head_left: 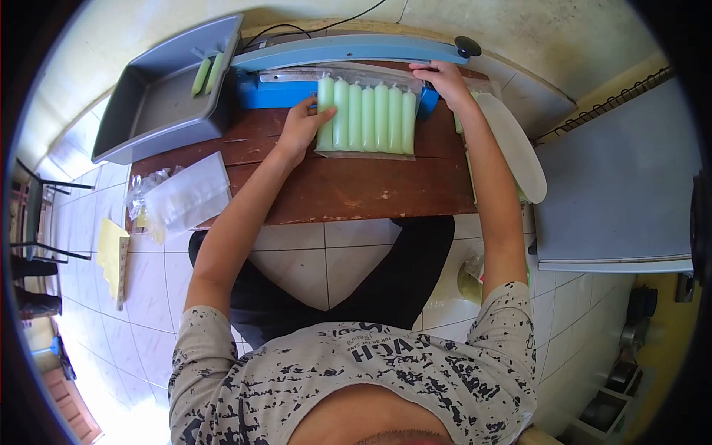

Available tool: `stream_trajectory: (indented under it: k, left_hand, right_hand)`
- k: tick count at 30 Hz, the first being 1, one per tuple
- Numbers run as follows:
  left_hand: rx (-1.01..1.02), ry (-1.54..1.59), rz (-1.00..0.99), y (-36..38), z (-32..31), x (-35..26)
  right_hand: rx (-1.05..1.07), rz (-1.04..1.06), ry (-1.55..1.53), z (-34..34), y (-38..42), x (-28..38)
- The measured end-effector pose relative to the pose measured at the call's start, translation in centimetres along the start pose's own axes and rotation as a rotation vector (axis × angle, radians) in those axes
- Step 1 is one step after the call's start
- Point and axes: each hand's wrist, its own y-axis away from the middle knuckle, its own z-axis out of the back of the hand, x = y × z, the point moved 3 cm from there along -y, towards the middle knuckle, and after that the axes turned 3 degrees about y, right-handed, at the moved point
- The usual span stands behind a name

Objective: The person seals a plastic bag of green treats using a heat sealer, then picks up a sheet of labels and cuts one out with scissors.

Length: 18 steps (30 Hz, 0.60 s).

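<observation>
A clear plastic bag of pale green ice pops (363,119) lies at the back of the wooden table, several tubes side by side with their tied tips toward the sealer. My left hand (300,126) grips its left edge, thumb on top of the outermost tube. At the bag's upper right corner, my right hand (443,80) pinches the loose plastic between thumb and fingers. The bag's upper film lies across the blue impulse sealer (278,93). Above it, the sealer's light blue arm (348,49) is raised, with a black knob (466,47) at its right end.
A grey plastic bin (167,93) at the back left holds a few green ice pops (206,74). Flat clear bags (191,193) lie on the table's left corner. A white oval lid or tray (512,148) stands at the right edge, beside a grey fridge (615,200).
</observation>
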Motion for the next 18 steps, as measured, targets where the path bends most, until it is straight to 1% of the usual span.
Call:
stream_trajectory:
  k: [2,6,12,14,18]
  left_hand:
    - [-0.003,-0.002,-0.001,-0.09,0.07,0.07]
    - [-0.004,0.003,-0.015,-0.09,0.07,-0.02]
    - [-0.025,0.014,-0.036,-0.38,0.1,0.0]
    - [-0.032,0.011,-0.046,-0.46,0.22,0.01]
    - [-0.042,0.02,-0.05,-0.68,0.5,0.41]
  right_hand:
    - [-0.006,-0.04,-0.077,-0.1,-0.1,-0.06]
    - [-0.034,-0.069,-0.118,-0.26,-0.03,-0.04]
    - [-0.088,-0.05,-0.119,-0.4,-0.04,-0.07]
    - [-0.134,0.001,-0.051,-0.43,-0.02,0.08]
    - [-0.166,0.023,-0.063,-0.66,-0.13,-0.15]
